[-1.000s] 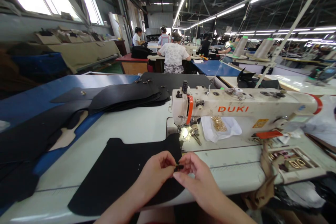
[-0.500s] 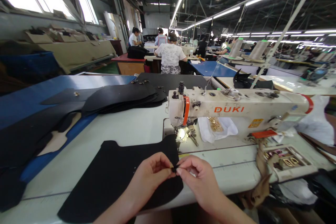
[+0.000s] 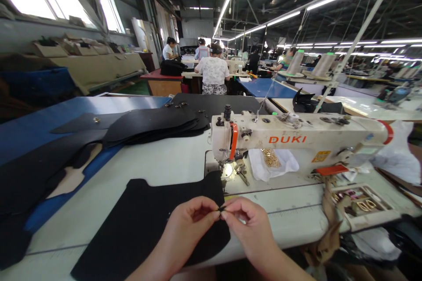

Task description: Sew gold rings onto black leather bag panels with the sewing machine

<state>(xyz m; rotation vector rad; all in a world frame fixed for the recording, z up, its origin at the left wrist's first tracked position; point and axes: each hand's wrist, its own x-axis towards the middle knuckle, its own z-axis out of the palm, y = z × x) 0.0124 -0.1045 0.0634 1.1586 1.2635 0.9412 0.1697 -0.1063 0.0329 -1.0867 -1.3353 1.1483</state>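
Note:
Between the fingertips of my left hand (image 3: 193,224) and my right hand (image 3: 247,224) is a small black piece (image 3: 221,209), pinched from both sides. Its exact kind is too small and too covered to make out. Both hands are closed and nearly touch each other. Under them lies a large flat black panel (image 3: 148,224), one corner of it reaching the needle area of the sewing machine (image 3: 260,136). The machine's lamp lights the needle plate (image 3: 227,170).
Stacked black panels (image 3: 154,123) with metal fittings lie at the back left. Behind the needle, a white bag (image 3: 286,160) holds small gold-coloured parts. A divided tray (image 3: 359,224) with metal rings sits at the right. Several people work at tables farther off.
Both hands have drawn slightly closer together, still pinching the small black piece, which shows less between the fingers. The black panel lies in about the same place.

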